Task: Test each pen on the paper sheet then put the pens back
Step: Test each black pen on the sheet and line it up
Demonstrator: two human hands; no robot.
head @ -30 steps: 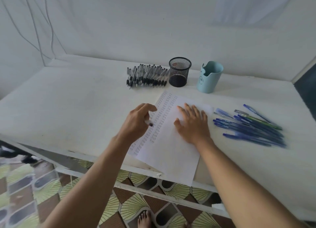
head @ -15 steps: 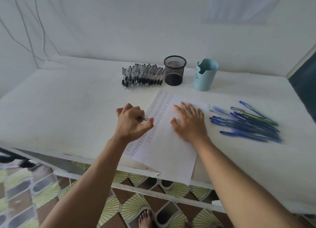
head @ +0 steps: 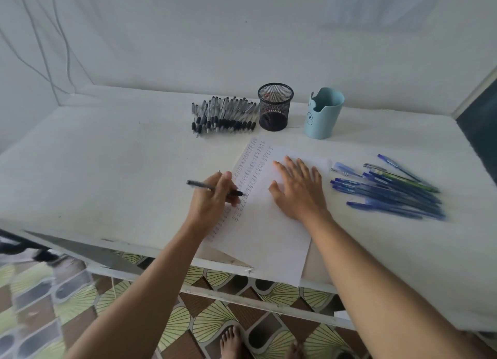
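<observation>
A white paper sheet (head: 271, 232) lies on the table, its near corner hanging over the front edge, with columns of small written marks along its left side. My left hand (head: 212, 197) grips a black pen (head: 196, 184) with its tip on the written columns. My right hand (head: 298, 189) lies flat on the sheet with fingers spread. A row of black pens (head: 223, 116) lies at the back. A pile of blue pens (head: 390, 191) lies to the right of the sheet.
A black mesh pen cup (head: 274, 107) and a light blue holder (head: 322, 113) stand behind the sheet. The white table (head: 107, 175) ends at a front edge near my arms, with patterned floor tiles and my feet below. Walls close in behind.
My left hand has turned the black pen from a tucked, mostly hidden position into a writing hold, tip now down on the sheet. My right hand stays flat on the paper.
</observation>
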